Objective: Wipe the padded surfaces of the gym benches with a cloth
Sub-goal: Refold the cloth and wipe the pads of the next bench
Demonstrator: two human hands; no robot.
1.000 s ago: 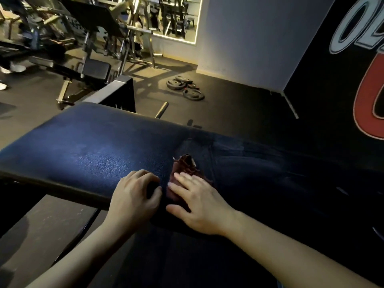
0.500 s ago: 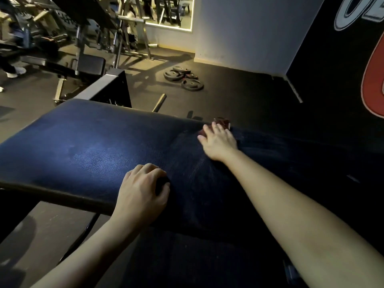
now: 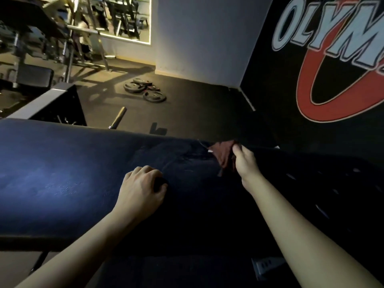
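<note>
Lifted since 0.5 s ago: cloth (image 3: 223,155), pinched in right hand (image 3: 245,163) fingers at far bench (image 3: 62,173) edge. Dim gym, plates (image 3: 145,90) on floor. Left hand (image 3: 141,190) curled, fingers clenched, resting on padding.

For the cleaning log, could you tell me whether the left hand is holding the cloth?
No, the right hand pinches the cloth; the left hand rests on the bench pad.

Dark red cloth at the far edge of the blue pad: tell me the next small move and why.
Probably lower the crumpled dark red cloth flat onto the blue padded bench surface and draw it back toward the near edge. The right hand pinches it bunched and partly lifted at the far edge, so little of it touches the pad; the left hand rests on the pad, bracing.
</note>
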